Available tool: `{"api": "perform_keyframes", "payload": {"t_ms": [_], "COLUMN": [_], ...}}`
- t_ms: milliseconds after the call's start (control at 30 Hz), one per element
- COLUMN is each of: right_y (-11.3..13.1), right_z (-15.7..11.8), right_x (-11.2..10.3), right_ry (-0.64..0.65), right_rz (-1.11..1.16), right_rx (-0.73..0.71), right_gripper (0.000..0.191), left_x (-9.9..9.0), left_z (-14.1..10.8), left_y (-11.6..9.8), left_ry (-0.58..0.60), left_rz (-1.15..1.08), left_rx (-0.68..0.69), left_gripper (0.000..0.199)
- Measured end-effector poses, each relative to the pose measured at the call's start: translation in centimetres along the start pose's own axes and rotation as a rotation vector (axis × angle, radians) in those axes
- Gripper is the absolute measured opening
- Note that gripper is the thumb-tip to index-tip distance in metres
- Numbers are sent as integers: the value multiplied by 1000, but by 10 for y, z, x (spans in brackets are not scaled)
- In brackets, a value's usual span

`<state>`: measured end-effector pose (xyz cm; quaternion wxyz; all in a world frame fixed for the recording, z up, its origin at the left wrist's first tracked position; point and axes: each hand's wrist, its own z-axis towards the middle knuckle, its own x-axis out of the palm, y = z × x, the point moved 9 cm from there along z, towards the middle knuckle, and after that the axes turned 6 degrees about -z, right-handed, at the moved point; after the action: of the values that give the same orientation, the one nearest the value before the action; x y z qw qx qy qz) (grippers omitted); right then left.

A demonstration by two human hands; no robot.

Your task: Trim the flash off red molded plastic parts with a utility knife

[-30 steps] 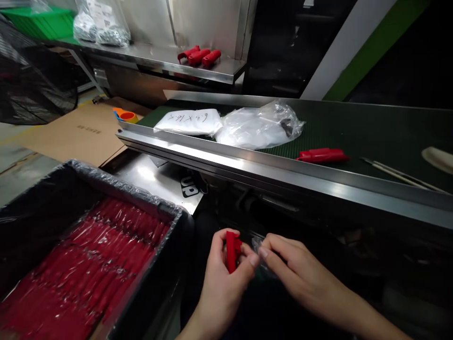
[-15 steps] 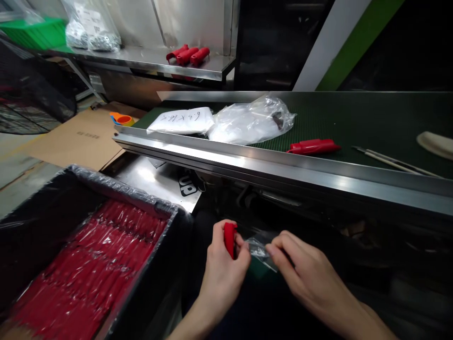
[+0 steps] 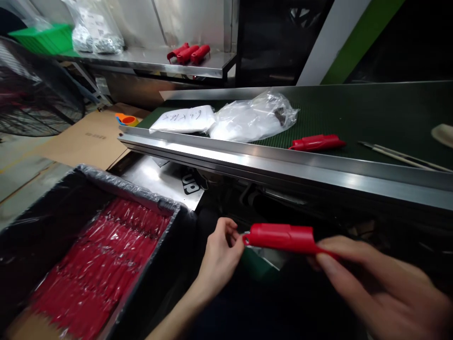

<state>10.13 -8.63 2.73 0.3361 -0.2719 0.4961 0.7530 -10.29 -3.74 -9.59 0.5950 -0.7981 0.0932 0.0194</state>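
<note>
My right hand (image 3: 375, 278) is closed on the narrow tail end of a red plastic shell (image 3: 283, 236), which lies sideways in the air. The shell's other end, with a small holed tab, reaches the fingertips of my left hand (image 3: 222, 248). My left thumb and finger are pinched on what looks like the edge of a clear plastic bag (image 3: 274, 259), which hangs below and behind the shell. Much of the bag is hidden by the shell. At lower left, a lined black bin (image 3: 141, 283) holds rows of bagged red shells (image 3: 102, 259).
The conveyor's metal edge (image 3: 247, 158) runs across in front. On its green belt (image 3: 382, 113) lie a white packet (image 3: 182, 119), a clear bag of white material (image 3: 251, 120), another red shell (image 3: 316, 142) and a pen-like tool (image 3: 399, 155). Several red shells (image 3: 187, 54) sit on the back shelf.
The red shell has gone from my left palm to my right hand and now lies sideways. My right hand has let go of the clear bag and moved right.
</note>
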Motion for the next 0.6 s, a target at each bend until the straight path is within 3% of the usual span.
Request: {"api": "perform_keyframes", "payload": {"t_ms": [100, 167, 333, 533, 600], "right_y": [19, 26, 37, 45, 42], "right_z": [-17, -23, -20, -26, -27], "right_x": [1, 11, 27, 48, 50], "right_ry": [-16, 18, 74, 306, 258], "right_rz": [-131, -167, -162, -154, -166], "right_rx": [-252, -347, -435, -627, -615], "right_gripper": [23, 28, 35, 34, 35], "left_x": [-1, 3, 9, 3, 3], "left_z": [4, 3, -4, -7, -11], "left_y": [4, 4, 3, -1, 0], "left_ry": [-10, 10, 34, 36, 30], "left_rz": [-46, -65, -113, -93, -90], "left_rx": [-24, -27, -11, 90, 124], "left_gripper": [15, 17, 19, 16, 14]}}
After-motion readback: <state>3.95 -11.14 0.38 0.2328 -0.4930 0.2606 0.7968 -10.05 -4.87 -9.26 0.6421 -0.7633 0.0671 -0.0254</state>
